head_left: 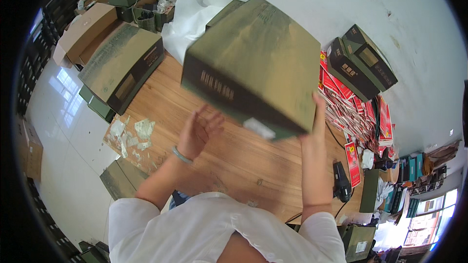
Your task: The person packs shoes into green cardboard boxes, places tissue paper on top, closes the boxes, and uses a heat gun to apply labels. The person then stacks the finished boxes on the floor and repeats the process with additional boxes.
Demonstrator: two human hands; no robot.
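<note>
Above the bench [229, 163], a large olive box [258, 63] held aloft.
Right hand [314, 117] grips its near right corner, apparently bearing the weight; the left hand [200, 131], grip open and empty, hovers just below the front edge, perhaps for balance.

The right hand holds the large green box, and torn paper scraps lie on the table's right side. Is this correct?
Not quite: the head view shows the torn paper scraps on the left side of the wooden table. The right hand does hold the large green box.
</note>
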